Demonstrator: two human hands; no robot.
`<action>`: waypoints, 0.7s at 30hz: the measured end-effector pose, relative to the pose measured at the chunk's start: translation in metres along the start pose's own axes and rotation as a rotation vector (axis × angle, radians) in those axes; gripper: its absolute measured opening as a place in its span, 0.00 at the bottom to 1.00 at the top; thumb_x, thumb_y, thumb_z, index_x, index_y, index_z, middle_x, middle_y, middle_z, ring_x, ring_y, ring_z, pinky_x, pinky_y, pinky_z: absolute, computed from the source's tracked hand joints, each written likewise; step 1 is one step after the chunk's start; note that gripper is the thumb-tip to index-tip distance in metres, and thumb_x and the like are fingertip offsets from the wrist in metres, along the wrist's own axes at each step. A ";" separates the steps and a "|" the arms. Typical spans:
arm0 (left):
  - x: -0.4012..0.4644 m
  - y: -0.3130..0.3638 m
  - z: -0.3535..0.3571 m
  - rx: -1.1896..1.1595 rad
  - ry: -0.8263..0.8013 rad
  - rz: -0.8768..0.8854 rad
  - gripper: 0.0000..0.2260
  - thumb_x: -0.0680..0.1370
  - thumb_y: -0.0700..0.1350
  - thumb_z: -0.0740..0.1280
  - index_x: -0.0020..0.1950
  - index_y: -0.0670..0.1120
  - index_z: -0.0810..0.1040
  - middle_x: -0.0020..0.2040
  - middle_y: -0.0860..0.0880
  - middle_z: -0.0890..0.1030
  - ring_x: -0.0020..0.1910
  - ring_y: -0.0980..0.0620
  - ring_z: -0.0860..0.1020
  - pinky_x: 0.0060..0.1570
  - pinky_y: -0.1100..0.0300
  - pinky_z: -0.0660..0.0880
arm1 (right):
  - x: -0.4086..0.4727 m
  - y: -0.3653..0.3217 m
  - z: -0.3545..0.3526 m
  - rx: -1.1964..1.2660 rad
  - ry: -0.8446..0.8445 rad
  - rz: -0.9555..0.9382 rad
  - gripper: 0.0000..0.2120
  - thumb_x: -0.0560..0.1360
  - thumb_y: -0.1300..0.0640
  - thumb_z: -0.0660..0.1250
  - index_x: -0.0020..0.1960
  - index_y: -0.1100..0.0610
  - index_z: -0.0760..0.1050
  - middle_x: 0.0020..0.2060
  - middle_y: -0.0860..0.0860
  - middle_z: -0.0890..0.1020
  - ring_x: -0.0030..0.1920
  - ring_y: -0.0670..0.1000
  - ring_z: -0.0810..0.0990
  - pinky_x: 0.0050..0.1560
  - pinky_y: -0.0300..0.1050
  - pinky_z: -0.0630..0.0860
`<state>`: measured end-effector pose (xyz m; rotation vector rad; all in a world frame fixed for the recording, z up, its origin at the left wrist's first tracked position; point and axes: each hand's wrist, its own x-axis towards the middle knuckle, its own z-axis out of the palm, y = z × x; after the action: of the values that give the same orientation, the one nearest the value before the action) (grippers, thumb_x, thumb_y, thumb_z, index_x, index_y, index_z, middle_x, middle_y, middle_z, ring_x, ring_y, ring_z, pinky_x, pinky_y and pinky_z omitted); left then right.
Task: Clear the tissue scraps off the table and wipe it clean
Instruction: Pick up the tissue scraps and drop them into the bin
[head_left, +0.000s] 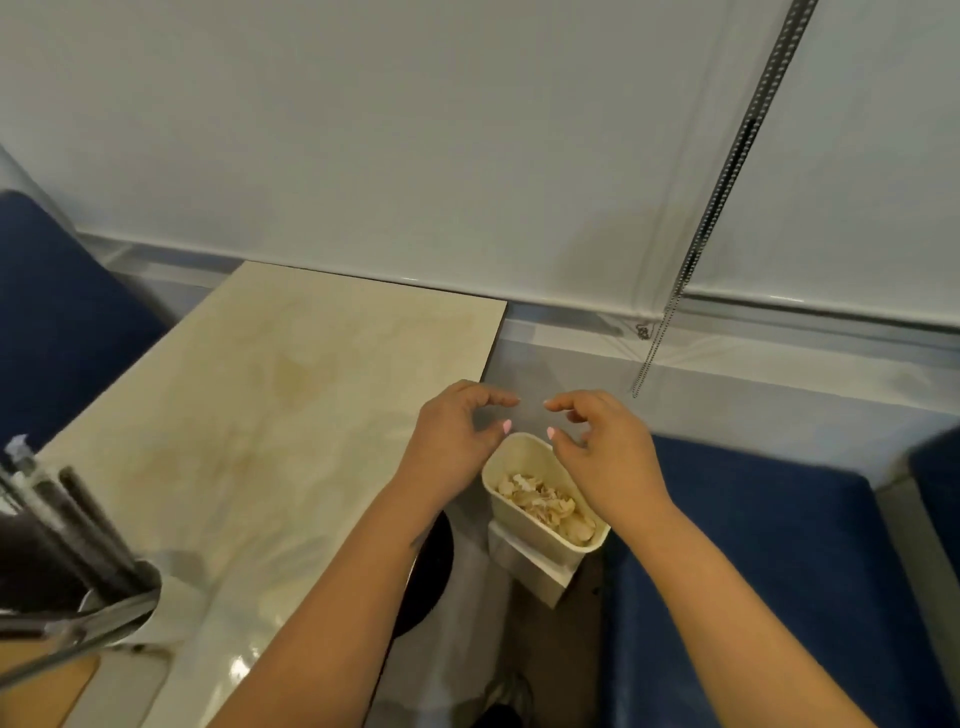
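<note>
A small cream waste bin (524, 452) stands on the floor beside the table's right edge, with crumpled tissue scraps (543, 504) inside it. My left hand (457, 431) and my right hand (602, 441) hover just above the bin's far rim, fingers loosely curled toward each other, holding nothing I can see. The beige marble-look table (270, 415) lies to the left, with no scraps visible on its top.
A metal holder with dark chopsticks (78, 561) stands at the table's near left corner. Blue seats (769, 561) flank the table, one on the right and another (62, 322) at far left. A roller blind with a bead chain (696, 249) hangs behind.
</note>
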<state>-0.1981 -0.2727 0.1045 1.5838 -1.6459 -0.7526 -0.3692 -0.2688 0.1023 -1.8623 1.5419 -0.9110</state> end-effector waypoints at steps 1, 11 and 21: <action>-0.010 0.003 -0.007 0.006 0.017 0.001 0.10 0.73 0.40 0.71 0.51 0.52 0.81 0.52 0.55 0.78 0.53 0.59 0.75 0.57 0.56 0.74 | -0.007 -0.008 0.000 0.013 -0.010 -0.015 0.11 0.74 0.58 0.68 0.55 0.46 0.76 0.50 0.40 0.74 0.52 0.41 0.74 0.55 0.41 0.74; -0.096 0.010 -0.075 0.045 0.226 -0.077 0.10 0.74 0.42 0.70 0.51 0.56 0.80 0.53 0.58 0.78 0.53 0.64 0.73 0.56 0.58 0.74 | -0.048 -0.084 0.021 0.086 -0.124 -0.162 0.12 0.75 0.57 0.66 0.56 0.46 0.75 0.53 0.42 0.75 0.49 0.41 0.74 0.55 0.40 0.74; -0.180 0.004 -0.152 0.090 0.430 -0.132 0.11 0.74 0.42 0.70 0.53 0.56 0.79 0.51 0.61 0.76 0.50 0.68 0.72 0.51 0.65 0.75 | -0.082 -0.164 0.072 0.170 -0.194 -0.421 0.12 0.73 0.59 0.69 0.54 0.48 0.77 0.49 0.40 0.76 0.49 0.41 0.76 0.50 0.44 0.76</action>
<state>-0.0786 -0.0832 0.1762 1.7839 -1.2857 -0.3684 -0.2216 -0.1580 0.1717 -2.1151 0.9435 -0.9719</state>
